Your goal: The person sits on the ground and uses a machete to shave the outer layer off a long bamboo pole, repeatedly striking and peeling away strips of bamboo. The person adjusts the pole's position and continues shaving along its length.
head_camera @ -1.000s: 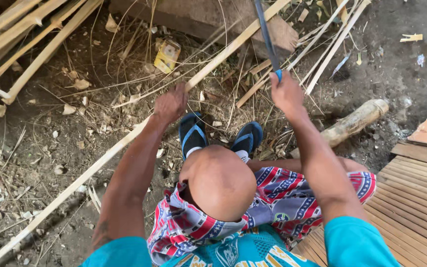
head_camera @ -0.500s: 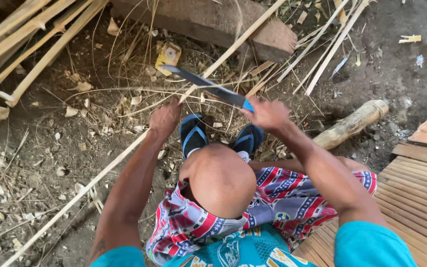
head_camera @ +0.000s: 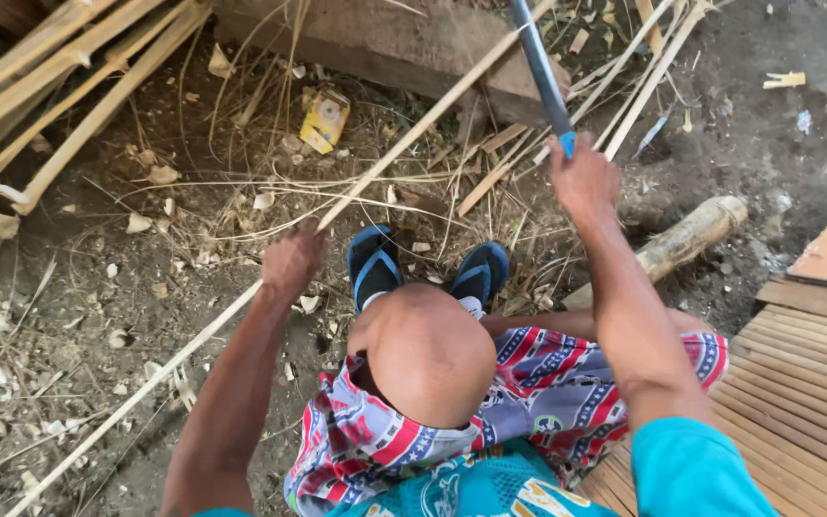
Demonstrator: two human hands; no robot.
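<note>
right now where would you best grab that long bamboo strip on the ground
Grip the bamboo strip mid-length, just beyond where the left hand holds it, coming from above. It is thin and lies slanted across the dirt, so a hold near its middle should keep it from sagging. Stay clear of the knife raised in the right hand.

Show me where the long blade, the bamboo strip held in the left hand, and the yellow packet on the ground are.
long blade (head_camera: 540, 69), head view, middle of the dark blade.
bamboo strip (head_camera: 404, 144), head view, its pale middle stretch above the left hand (head_camera: 291, 263).
yellow packet (head_camera: 324, 119), head view, centre of its crumpled face.
</note>
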